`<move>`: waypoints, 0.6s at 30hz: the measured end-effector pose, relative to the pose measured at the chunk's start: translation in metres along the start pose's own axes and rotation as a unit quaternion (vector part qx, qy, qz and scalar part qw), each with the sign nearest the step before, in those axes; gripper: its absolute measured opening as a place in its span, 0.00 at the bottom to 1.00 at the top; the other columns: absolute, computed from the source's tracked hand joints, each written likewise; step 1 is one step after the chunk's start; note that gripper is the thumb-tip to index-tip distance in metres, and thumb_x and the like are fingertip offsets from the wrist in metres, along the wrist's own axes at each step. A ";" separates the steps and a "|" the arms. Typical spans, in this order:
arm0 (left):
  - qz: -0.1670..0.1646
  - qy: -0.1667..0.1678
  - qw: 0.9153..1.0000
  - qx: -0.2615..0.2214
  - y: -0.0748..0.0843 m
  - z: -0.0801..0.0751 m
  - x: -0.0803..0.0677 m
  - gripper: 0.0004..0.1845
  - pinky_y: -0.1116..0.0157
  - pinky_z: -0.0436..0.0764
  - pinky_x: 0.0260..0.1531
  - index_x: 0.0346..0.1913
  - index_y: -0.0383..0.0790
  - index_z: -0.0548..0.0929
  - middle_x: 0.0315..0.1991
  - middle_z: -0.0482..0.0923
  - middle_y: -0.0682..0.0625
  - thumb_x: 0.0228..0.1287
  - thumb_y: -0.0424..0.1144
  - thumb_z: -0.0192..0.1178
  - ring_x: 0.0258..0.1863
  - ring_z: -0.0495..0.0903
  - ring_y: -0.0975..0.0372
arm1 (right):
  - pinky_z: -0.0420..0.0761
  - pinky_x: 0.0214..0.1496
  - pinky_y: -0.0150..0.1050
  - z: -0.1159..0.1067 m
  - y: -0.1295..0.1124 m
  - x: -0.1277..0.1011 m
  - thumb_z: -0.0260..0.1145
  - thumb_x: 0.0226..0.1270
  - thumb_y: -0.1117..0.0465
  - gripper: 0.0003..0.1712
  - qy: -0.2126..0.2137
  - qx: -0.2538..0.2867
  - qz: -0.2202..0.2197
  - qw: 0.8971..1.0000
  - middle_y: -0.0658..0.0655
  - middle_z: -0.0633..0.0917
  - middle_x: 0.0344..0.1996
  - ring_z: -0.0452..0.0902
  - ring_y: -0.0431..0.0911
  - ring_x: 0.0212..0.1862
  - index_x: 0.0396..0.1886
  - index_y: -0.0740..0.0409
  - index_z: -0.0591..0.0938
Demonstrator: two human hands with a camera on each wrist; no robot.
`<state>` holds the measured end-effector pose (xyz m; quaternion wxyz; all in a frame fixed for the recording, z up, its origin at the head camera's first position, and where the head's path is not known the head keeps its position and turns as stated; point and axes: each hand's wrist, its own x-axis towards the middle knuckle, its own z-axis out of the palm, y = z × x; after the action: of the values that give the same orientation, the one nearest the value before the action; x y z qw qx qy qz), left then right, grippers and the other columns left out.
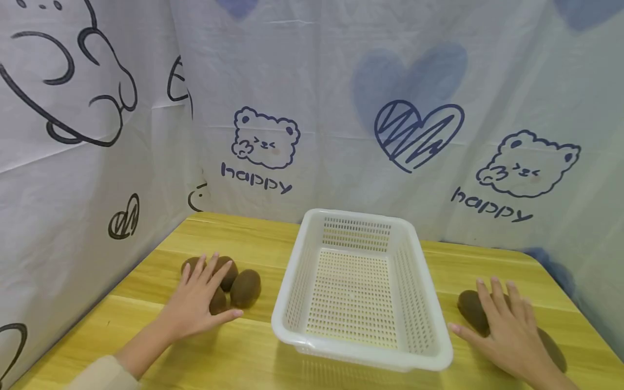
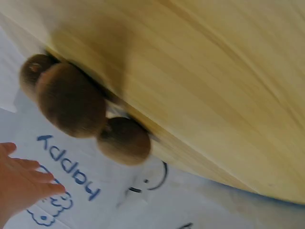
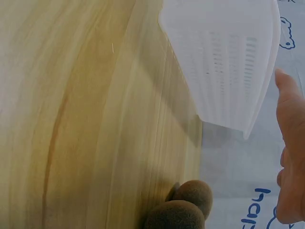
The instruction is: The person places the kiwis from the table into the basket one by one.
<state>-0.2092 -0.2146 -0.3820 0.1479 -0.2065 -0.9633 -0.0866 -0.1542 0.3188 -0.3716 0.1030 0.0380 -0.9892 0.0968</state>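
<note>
Left hand hovers spread over the left kiwis, holding nothing; white basket sits in between, and the right hand is splayed over the right kiwis, also holding zilch. I'd curl gently round one each, they'll probably roll.

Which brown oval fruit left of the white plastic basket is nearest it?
That cluster's rightmost brown oval fruit; in head view, the left hand partly covers the others.

Four whole brown kiwis, oval and fuzzy, lying clustered near the left edge of the table, some partly hidden, further unpeeled kiwis near its right edge, also partly hidden
</note>
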 end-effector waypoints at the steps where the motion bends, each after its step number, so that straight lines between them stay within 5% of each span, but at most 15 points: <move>1: 0.003 -0.002 1.000 -0.006 -0.003 0.000 -0.001 0.51 0.34 0.50 0.63 0.70 0.39 0.57 0.72 0.48 0.33 0.49 0.68 0.58 0.69 0.48 0.35 | 0.20 0.64 0.68 -0.001 -0.001 0.000 0.55 0.59 0.32 0.59 0.004 0.002 -0.006 1.000 0.75 0.40 0.70 0.17 0.67 0.70 0.72 0.67 0.42; 9: 0.033 0.017 0.999 -0.029 -0.026 0.000 -0.005 0.50 0.38 0.63 0.59 0.66 0.34 0.64 0.66 0.62 0.35 0.47 0.66 0.63 0.63 0.63 0.39 | 0.13 0.67 0.54 -0.005 -0.010 -0.002 0.56 0.62 0.36 0.58 0.006 0.009 -0.036 0.999 0.76 0.41 0.70 0.18 0.64 0.71 0.72 0.70 0.40; 18: 0.016 0.010 0.999 -0.045 -0.037 0.000 -0.009 0.47 0.38 0.73 0.49 0.61 0.33 0.71 0.58 0.69 0.34 0.43 0.65 0.67 0.55 0.71 0.39 | 0.10 0.67 0.38 -0.004 -0.023 -0.001 0.58 0.60 0.36 0.58 -0.016 0.023 -0.060 0.998 0.73 0.41 0.71 0.21 0.62 0.72 0.71 0.71 0.42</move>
<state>-0.2175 -0.2510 -0.3888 0.1499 -0.2275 -0.9534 -0.1295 -0.1502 0.2974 -0.3638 0.0920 0.1009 -0.9842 0.1129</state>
